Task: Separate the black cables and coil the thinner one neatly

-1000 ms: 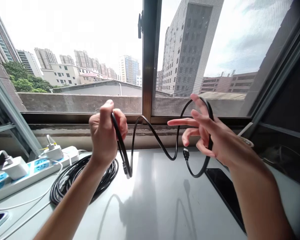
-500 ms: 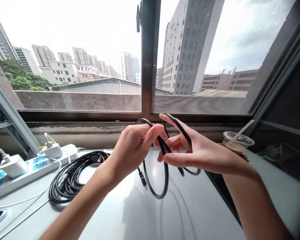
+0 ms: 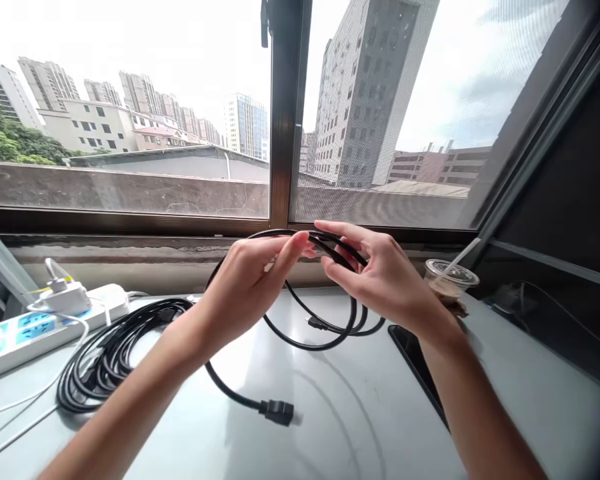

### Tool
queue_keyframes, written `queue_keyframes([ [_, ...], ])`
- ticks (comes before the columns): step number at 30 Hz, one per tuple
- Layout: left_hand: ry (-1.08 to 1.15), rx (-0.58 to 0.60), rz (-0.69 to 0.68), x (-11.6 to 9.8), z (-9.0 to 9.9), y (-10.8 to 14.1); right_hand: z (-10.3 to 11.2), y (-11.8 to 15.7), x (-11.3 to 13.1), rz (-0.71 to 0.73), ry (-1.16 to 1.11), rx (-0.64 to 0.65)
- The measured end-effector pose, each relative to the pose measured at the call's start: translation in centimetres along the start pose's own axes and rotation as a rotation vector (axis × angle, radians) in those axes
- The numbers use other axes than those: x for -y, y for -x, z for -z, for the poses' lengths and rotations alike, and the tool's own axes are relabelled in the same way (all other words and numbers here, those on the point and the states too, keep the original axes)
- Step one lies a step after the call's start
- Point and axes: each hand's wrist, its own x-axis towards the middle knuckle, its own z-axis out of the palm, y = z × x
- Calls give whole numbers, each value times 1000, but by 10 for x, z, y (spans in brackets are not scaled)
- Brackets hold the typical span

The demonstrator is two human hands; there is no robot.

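A black cable, with a plug that looks like HDMI, hangs in loose loops between my hands above the white table. My left hand is closed, pinching the loops between thumb and fingers. My right hand curls loosely round the loops, its thumb and index fingertip apart. One plug dangles from the cable below my left hand, a clear piece at its tip. A second plug shows behind the loops. Parts of the cable are hidden behind both hands.
At left, another black cable lies coiled beside a white power strip with a charger and white cords. A dark flat device lies under my right forearm. A lidded cup with a straw stands at right. The window is behind.
The view has turned slightly to the right. The loops have spread wider, one plug now swings out at the lower front, and my right hand has turned with its fingers over the loops.
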Motion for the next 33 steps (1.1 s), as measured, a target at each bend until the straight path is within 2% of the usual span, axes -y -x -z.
queue_keyframes([
  [4,7,-10,-45,-7,4,1,1,-3,0,-18,74,-77],
  [10,201,-167,-93,-28,5,8,13,1,11,-72,-113,-142],
  [14,168,-246,-126,-15,7,5,23,6,16,-93,-260,-171],
  [18,-105,-159,-157,11,3,-2,25,13,25,30,-403,-185],
  [21,-169,-78,-102,26,-7,-3,21,19,33,124,-428,-185],
  [23,-46,-59,-55,31,-16,-3,17,20,36,163,-445,-227],
  [25,137,-104,40,32,-21,-2,14,20,36,203,-478,-296],
  [29,416,-312,274,25,-21,-2,12,16,30,296,-532,-376],
  [31,558,-334,346,20,-17,-1,12,14,27,263,-465,-333],
  [33,640,-321,397,17,-12,-1,12,12,23,184,-350,-231],
])
